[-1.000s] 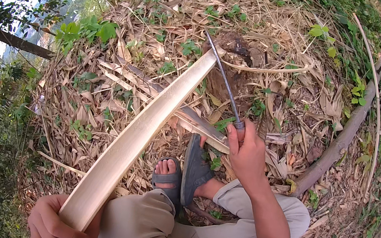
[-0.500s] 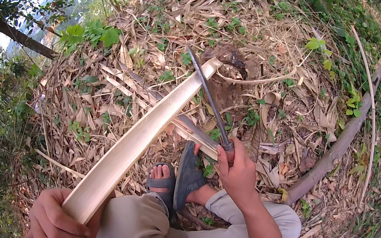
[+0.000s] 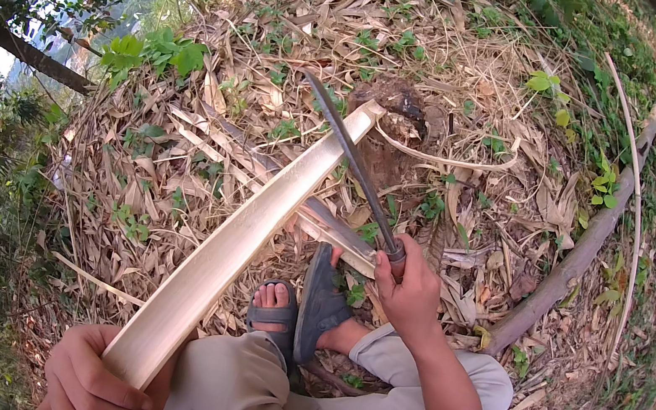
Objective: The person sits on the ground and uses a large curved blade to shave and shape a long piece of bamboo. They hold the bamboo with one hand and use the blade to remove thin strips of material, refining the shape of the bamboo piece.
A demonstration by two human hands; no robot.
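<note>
My left hand (image 3: 103,379) is closed round the near end of a long pale split-bamboo strip (image 3: 223,253), which slants away from me to the right. Its far end lies at a dark stump (image 3: 394,105). In my right hand (image 3: 410,289) is the handle of a long-bladed knife (image 3: 360,169). The blade crosses the strip near its far end, tip pointing up and left. A thin curled bamboo sliver (image 3: 453,161) stretches right from beside that far end. Whether it is still joined to the strip, I cannot tell.
Split bamboo pieces (image 3: 339,228) lie on dry leaves beyond my sandalled feet (image 3: 321,306). To the right are a thick branch (image 3: 568,275) and a thin pale stick (image 3: 635,179). A tree trunk (image 3: 40,60) stands out at the far left, by green foliage.
The knife blade's tip has swung slightly left across the bamboo strip. The curled sliver has shifted, its free end now bent up. My left hand stays nearly in place.
</note>
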